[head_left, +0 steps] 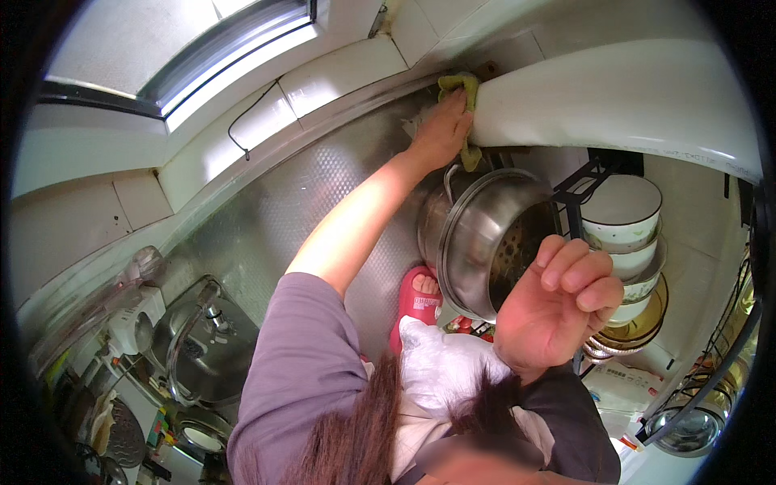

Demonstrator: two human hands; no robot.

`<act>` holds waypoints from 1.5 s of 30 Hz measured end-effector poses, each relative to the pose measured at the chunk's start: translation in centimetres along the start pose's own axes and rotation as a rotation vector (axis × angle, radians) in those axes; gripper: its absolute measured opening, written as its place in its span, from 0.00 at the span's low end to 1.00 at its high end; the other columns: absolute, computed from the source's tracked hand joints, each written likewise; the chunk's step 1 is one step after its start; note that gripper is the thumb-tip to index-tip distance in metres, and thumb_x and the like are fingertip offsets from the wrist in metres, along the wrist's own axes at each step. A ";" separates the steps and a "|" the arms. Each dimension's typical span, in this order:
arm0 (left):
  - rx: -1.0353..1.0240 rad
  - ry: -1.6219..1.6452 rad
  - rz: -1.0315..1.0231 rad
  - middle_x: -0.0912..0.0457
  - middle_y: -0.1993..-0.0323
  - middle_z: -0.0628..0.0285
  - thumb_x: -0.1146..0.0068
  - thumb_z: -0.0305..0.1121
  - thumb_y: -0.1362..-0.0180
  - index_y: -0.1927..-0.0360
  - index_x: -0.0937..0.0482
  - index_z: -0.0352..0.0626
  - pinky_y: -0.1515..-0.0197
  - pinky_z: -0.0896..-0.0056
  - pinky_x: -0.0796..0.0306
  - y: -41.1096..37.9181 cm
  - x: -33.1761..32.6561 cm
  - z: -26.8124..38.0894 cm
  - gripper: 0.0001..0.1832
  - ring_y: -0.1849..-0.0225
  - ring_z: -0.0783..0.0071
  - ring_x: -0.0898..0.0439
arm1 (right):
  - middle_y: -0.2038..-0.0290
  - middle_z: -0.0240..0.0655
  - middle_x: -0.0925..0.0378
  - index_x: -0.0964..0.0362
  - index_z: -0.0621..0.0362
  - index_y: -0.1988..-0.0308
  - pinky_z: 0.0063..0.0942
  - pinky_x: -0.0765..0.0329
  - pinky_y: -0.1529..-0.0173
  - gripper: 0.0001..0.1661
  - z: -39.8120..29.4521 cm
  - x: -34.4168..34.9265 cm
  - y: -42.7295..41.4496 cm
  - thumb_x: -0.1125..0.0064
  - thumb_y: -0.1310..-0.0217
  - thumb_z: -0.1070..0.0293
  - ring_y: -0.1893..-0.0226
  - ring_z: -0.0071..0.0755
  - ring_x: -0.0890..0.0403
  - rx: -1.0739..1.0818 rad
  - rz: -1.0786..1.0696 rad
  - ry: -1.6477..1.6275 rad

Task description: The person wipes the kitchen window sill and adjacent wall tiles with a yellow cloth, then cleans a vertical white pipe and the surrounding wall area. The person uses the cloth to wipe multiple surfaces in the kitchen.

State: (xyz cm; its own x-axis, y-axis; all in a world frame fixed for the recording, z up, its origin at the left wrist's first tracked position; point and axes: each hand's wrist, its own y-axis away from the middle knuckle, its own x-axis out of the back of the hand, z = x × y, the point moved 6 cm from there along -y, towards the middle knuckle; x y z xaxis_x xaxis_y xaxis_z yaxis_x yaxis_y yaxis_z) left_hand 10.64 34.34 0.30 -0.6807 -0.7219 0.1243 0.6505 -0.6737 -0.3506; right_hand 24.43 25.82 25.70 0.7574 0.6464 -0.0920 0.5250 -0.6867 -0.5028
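Observation:
With my left hand (445, 130) I press a yellow-green cloth (471, 159) against the end of a large white plastic pipe (600, 100), beside the tiled wall. Part of the cloth is hidden under the fingers. My right hand (558, 303) is raised, palm toward the camera, its fingers loosely curled and holding nothing. Below the left hand stands a stainless steel pot (433, 212) with a perforated steamer insert (509, 242). The right hand covers part of the insert's edge. A dimpled metal countertop (321, 182) runs along the wall.
Several stacked bowls (621, 209) stand on a black rack (573, 197) at the right. A sink (233, 357) with a curved faucet (176, 357) lies at the lower left. A window (230, 54) is at the upper left. A black cord (237, 118) hangs on the tiles.

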 end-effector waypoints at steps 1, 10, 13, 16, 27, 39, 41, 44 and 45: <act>0.006 -0.058 0.017 0.34 0.43 0.41 0.53 0.35 0.39 0.40 0.32 0.36 0.38 0.53 0.40 0.1 0.7 -0.2 0.24 0.42 0.43 0.35 | 0.70 0.35 0.33 0.36 0.53 0.69 0.31 0.34 0.67 0.06 0.0 -0.1 0.1 0.48 0.37 0.68 0.74 0.30 0.33 0.002 -0.008 -0.005; 0.046 0.398 0.026 0.23 0.58 0.53 0.41 0.30 0.45 0.54 0.22 0.34 0.57 0.68 0.29 -4.5 2.6 6.2 0.16 0.62 0.60 0.22 | 0.70 0.35 0.33 0.37 0.53 0.69 0.30 0.35 0.67 0.07 0.1 0.0 0.7 0.48 0.38 0.68 0.74 0.29 0.33 0.002 0.001 -0.047; 0.160 0.418 0.058 0.23 0.63 0.58 0.37 0.29 0.47 0.58 0.22 0.32 0.61 0.73 0.28 -4.2 2.5 3.1 0.15 0.66 0.71 0.23 | 0.70 0.35 0.34 0.37 0.53 0.69 0.30 0.36 0.68 0.07 0.1 0.1 0.4 0.47 0.37 0.68 0.75 0.29 0.34 0.006 0.005 -0.053; 0.323 0.458 0.087 0.22 0.68 0.62 0.34 0.30 0.50 0.62 0.23 0.34 0.62 0.74 0.28 -3.5 2.8 1.4 0.14 0.66 0.77 0.24 | 0.71 0.34 0.34 0.37 0.53 0.69 0.30 0.36 0.68 0.07 0.2 0.5 0.4 0.47 0.37 0.68 0.75 0.29 0.34 -0.007 0.023 -0.051; 0.342 0.398 -0.072 0.19 0.70 0.58 0.32 0.34 0.52 0.64 0.21 0.31 0.62 0.72 0.26 -3.8 2.8 3.4 0.17 0.68 0.74 0.21 | 0.71 0.34 0.34 0.37 0.52 0.70 0.30 0.36 0.68 0.09 0.9 1.0 0.6 0.45 0.37 0.66 0.74 0.29 0.34 -0.061 0.054 -0.102; 0.309 0.299 -0.069 0.17 0.70 0.57 0.35 0.33 0.51 0.62 0.21 0.30 0.61 0.70 0.26 -4.2 3.2 2.6 0.17 0.67 0.72 0.20 | 0.70 0.35 0.34 0.37 0.53 0.69 0.30 0.36 0.67 0.09 0.4 0.6 0.9 0.45 0.37 0.65 0.75 0.29 0.34 -0.070 0.033 -0.085; 0.298 0.319 -0.041 0.18 0.69 0.56 0.37 0.31 0.50 0.61 0.21 0.30 0.61 0.71 0.26 -4.1 3.2 2.4 0.16 0.67 0.71 0.20 | 0.70 0.35 0.34 0.36 0.54 0.69 0.30 0.36 0.67 0.09 0.3 0.6 1.1 0.46 0.37 0.66 0.75 0.29 0.34 -0.070 0.037 -0.091; 0.217 0.456 -0.010 0.20 0.64 0.56 0.40 0.28 0.48 0.58 0.21 0.30 0.61 0.72 0.26 -4.2 3.1 4.8 0.14 0.66 0.70 0.20 | 0.71 0.36 0.34 0.37 0.54 0.69 0.31 0.36 0.67 0.07 0.5 0.8 1.2 0.47 0.38 0.68 0.75 0.30 0.34 -0.064 0.045 -0.106; 0.188 0.549 -0.015 0.21 0.62 0.56 0.42 0.26 0.46 0.57 0.21 0.30 0.61 0.73 0.26 -4.4 3.0 6.5 0.14 0.66 0.69 0.20 | 0.71 0.36 0.34 0.37 0.55 0.69 0.31 0.36 0.67 0.07 0.6 0.9 1.2 0.47 0.38 0.69 0.75 0.30 0.35 -0.054 0.050 -0.115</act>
State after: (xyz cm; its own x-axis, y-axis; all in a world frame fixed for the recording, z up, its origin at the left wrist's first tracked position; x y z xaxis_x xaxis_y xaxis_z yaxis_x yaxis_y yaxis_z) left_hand 7.90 34.08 8.24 -0.7328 -0.5581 -0.3892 0.6537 -0.7362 -0.1752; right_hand 25.52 25.74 24.50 0.7355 0.6425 -0.2149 0.5101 -0.7340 -0.4484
